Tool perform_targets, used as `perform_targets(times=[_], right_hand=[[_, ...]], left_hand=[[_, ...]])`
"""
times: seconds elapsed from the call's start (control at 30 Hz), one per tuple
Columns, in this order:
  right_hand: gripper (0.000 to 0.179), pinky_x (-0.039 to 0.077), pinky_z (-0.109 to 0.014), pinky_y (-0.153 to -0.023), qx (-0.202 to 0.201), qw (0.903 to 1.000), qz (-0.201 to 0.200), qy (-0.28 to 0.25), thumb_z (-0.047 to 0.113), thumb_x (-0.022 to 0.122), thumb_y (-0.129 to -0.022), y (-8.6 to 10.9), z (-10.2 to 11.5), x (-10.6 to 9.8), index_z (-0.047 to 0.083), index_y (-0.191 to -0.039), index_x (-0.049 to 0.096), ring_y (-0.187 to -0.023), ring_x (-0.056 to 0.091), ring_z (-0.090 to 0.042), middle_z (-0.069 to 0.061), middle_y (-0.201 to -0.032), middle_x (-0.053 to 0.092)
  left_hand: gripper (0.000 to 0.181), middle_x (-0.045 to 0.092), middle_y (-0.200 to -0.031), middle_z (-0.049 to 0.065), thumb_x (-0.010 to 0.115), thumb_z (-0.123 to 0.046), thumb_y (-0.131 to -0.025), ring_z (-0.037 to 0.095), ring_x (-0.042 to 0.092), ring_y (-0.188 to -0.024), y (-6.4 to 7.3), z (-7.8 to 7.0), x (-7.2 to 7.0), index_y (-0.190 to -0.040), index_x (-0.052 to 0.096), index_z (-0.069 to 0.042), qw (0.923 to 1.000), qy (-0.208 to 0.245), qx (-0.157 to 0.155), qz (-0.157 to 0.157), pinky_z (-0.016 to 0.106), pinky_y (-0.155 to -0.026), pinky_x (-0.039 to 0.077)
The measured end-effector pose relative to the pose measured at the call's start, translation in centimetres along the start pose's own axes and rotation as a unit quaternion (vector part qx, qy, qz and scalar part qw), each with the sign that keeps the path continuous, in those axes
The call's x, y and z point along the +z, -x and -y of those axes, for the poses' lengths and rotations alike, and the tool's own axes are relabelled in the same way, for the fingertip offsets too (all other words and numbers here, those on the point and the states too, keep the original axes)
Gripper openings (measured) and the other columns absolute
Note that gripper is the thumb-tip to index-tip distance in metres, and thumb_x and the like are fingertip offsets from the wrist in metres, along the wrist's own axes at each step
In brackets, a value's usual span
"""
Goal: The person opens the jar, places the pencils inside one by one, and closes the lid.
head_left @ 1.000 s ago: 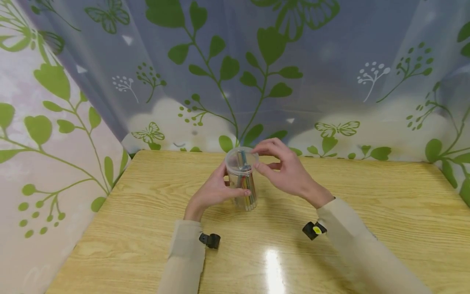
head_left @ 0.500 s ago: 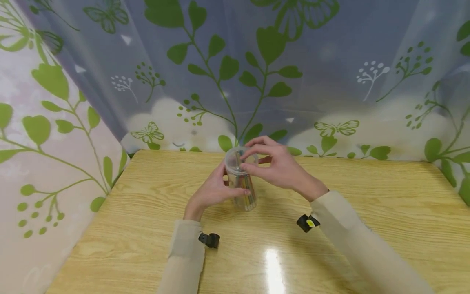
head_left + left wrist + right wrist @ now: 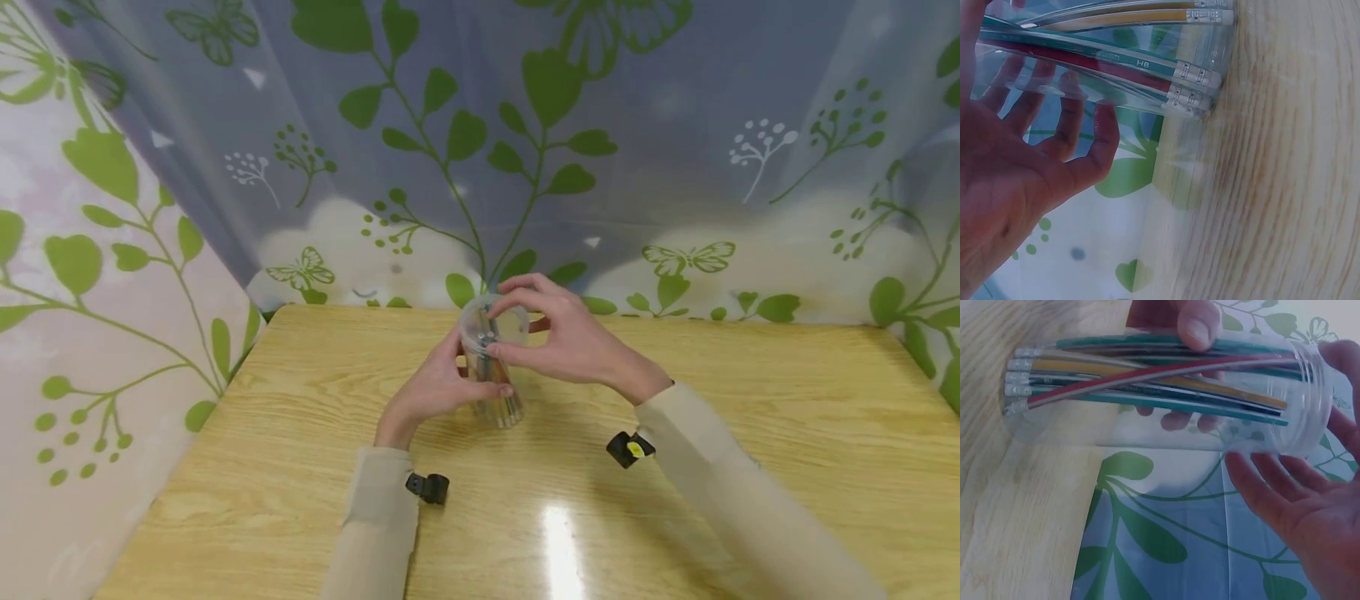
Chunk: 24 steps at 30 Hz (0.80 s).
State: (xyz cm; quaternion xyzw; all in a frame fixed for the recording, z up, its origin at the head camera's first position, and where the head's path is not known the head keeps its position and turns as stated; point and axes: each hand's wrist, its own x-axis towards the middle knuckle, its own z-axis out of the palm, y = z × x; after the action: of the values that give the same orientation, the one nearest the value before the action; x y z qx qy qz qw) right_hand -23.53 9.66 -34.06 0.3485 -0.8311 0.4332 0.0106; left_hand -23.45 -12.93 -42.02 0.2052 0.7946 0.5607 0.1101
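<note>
A clear plastic jar [image 3: 486, 412] stands on the table with several pencils [image 3: 1147, 374] inside. The pencils are green, red, yellow and dark, and their white erasers point down. My left hand [image 3: 435, 385] grips the jar's side, the thumb across the front and the fingers behind it. At the top is a clear round lid [image 3: 1317, 403], and my right hand [image 3: 577, 340] holds it by the edge. The right thumb lies on the near side of the lid and the other fingers arch over to the far side. In the left wrist view the lid is out of sight.
The wood-grain table [image 3: 300, 517] ends just behind the jar. A curtain [image 3: 660, 150] printed with leaves and butterflies hangs along the back, and another patterned cloth [image 3: 97, 333] rises at the left. Small black cameras [image 3: 427, 489] are worn at both wrists.
My right hand has moved left over the jar's lid, from its right edge to a grip across it. The pencils have shifted inside the jar. My left hand keeps its hold.
</note>
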Motion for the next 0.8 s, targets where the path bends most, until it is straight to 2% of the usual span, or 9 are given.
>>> perform_targets(times=[0.07, 0.3, 0.53, 0.8], right_hand=[[0.034, 0.059, -0.047, -0.093, -0.008, 1.0, 0.003, 0.001, 0.028, 0.08, -0.09, -0.09, 0.0, -0.15, 0.017, -0.121, 0.071, -0.132, 0.056, -0.027, -0.006, -0.147, 0.054], [0.035, 0.06, -0.045, -0.091, -0.015, 0.9995, -0.025, -0.013, 0.022, 0.083, -0.087, -0.06, 0.14, -0.29, 0.013, -0.119, 0.072, -0.128, 0.06, -0.027, -0.007, -0.142, 0.06], [0.036, 0.06, -0.047, -0.092, -0.009, 0.9999, 0.007, 0.009, 0.026, 0.082, -0.088, -0.05, 0.1, -0.3, 0.016, -0.122, 0.073, -0.129, 0.059, -0.028, -0.008, -0.145, 0.058], [0.037, 0.061, -0.043, -0.087, -0.031, 0.9991, 0.003, 0.028, 0.025, 0.082, -0.089, -0.21, 0.14, -0.23, 0.018, -0.124, 0.075, -0.118, 0.062, -0.026, -0.01, -0.134, 0.058]], left_hand=[[0.106, 0.052, -0.138, 0.001, 0.087, -0.027, -0.081, 0.026, 0.052, -0.124, -0.01, -0.02, -0.07, -0.157, 0.017, -0.052, 1.0, 0.003, -0.001, 0.0, 0.044, -0.09, 0.056], [0.109, 0.049, -0.143, 0.001, 0.088, -0.025, -0.081, 0.03, 0.054, -0.123, 0.03, -0.11, -0.12, -0.159, 0.015, -0.048, 0.9998, 0.012, -0.017, 0.005, 0.044, -0.089, 0.058], [0.11, 0.051, -0.142, 0.003, 0.088, -0.024, -0.081, 0.029, 0.053, -0.126, 0.14, 0.06, -0.1, -0.159, 0.014, -0.05, 0.9999, 0.011, -0.011, 0.004, 0.045, -0.091, 0.057], [0.109, 0.051, -0.14, 0.003, 0.087, -0.025, -0.081, 0.027, 0.051, -0.127, 0.08, 0.03, -0.07, -0.158, 0.015, -0.052, 1.0, 0.007, -0.006, 0.004, 0.046, -0.093, 0.056]])
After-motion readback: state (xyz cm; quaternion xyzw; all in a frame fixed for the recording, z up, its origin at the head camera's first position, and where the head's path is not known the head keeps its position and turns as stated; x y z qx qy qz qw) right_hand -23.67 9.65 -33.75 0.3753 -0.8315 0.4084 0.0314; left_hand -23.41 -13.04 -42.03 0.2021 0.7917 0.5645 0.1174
